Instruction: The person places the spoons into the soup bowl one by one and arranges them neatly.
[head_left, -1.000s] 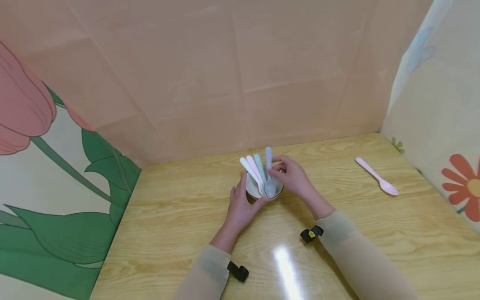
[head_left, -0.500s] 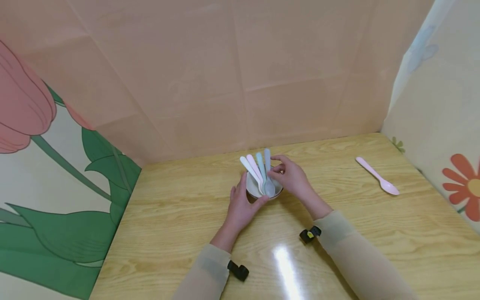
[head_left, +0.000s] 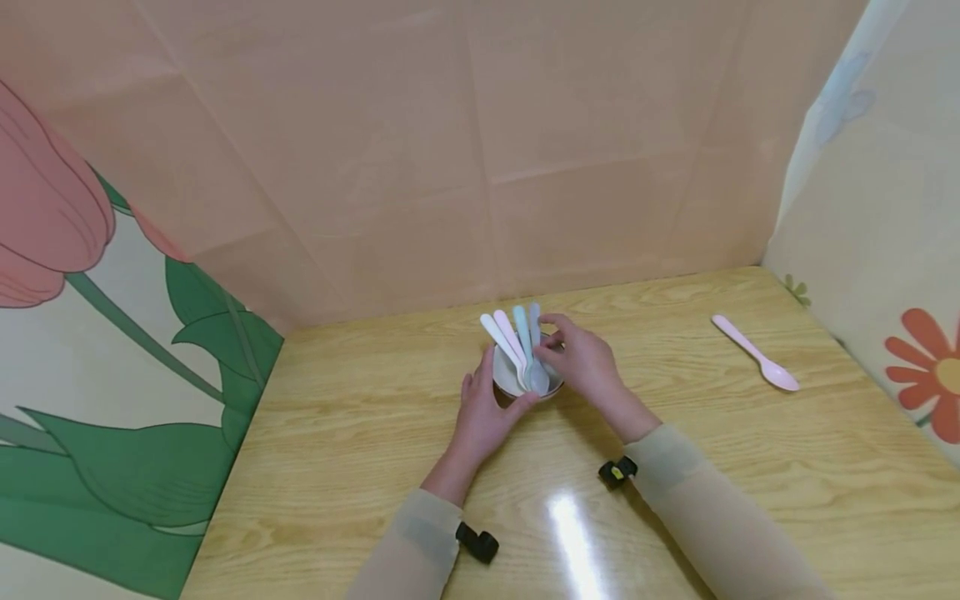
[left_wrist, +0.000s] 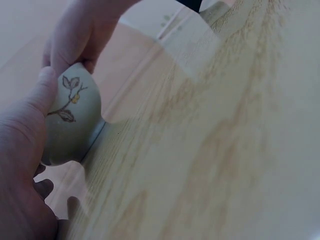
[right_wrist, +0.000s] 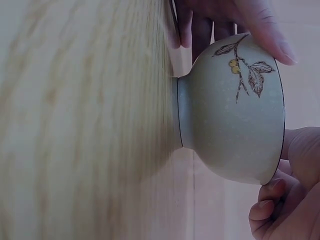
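A small pale bowl (head_left: 504, 372) with a dark rim and a painted leafy twig stands on the wooden table. My left hand (head_left: 480, 417) grips its left side, thumb at the near rim. Leaning in the bowl are a white spoon (head_left: 497, 335), a pink spoon (head_left: 511, 333), a teal spoon (head_left: 522, 329) and a grey-blue spoon (head_left: 535, 321), handles up and pointing away. My right hand (head_left: 585, 358) pinches the grey-blue spoon at the bowl's right rim; its fingertips partly cover the handle. In the right wrist view the bowl (right_wrist: 225, 120) hides the spoons.
Apart from the bowl, another pink spoon (head_left: 753, 352) lies at the right of the wooden table (head_left: 337, 467). A plain peach sheet (head_left: 480, 167) closes off the back, and flower-printed sheets stand at left and right.
The right hand and the grey-blue spoon have moved slightly down, so its handle stands lower and nearer the teal one. The teal handle has shifted a little right. The left hand stays put.
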